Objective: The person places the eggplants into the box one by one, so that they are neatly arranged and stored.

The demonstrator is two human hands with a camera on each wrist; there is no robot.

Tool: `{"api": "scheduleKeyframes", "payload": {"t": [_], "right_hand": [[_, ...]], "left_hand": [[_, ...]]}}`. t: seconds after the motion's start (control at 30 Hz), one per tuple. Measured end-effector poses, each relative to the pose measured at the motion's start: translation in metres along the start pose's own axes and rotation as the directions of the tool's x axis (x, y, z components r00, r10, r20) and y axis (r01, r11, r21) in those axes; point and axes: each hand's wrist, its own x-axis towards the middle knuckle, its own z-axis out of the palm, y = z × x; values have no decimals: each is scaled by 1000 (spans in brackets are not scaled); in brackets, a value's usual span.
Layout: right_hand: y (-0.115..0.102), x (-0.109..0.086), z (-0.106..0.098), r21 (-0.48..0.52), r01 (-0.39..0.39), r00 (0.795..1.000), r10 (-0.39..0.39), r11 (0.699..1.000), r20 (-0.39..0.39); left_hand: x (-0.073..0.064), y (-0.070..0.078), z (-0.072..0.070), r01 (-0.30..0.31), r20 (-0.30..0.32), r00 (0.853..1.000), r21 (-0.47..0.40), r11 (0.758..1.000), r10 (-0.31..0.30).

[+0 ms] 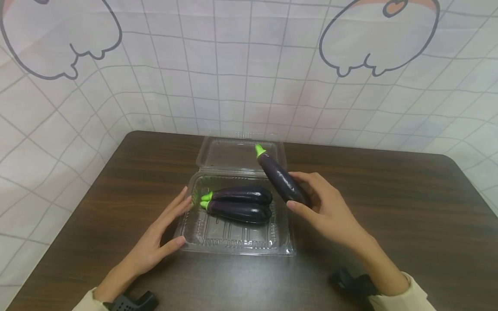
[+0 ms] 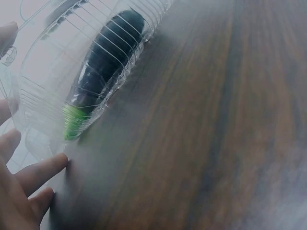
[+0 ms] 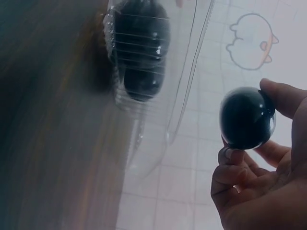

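My right hand grips a dark purple eggplant by its thick end, its green stem pointing up and left over the right rear of an open clear plastic clamshell box. In the right wrist view that eggplant shows its round end between thumb and fingers, above the table. Two more eggplants, a rear one and a front one, lie side by side in the box with stems to the left. My left hand touches the box's left rim with fingers spread and straight.
The box's hinged lid lies folded back toward the rear of the dark wooden table. Behind the table hangs a white cloth with a grid and cartoon prints. Black devices are strapped to both wrists.
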Motion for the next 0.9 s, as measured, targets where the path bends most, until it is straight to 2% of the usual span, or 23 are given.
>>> {"api": "scheduleKeyframes", "payload": {"t": [0.23,0.5,0.8,0.9], "right_hand": [[-5,5,7,92,47,997,-52,995,49],[-9,11,15,80,122,987,-129,989,100],[-11,17,24,22,249,955,-250,968,162],[-10,18,29,30,274,942,-274,961,194]], "left_hand": [[0,0,0,2,-1,1000,0,1000,-2],[0,0,0,3,-1,1000,-5,1000,-3],[0,0,0,5,-4,1000,3,1000,-5],[0,0,0,5,-3,1000,5,1000,-5]]}}
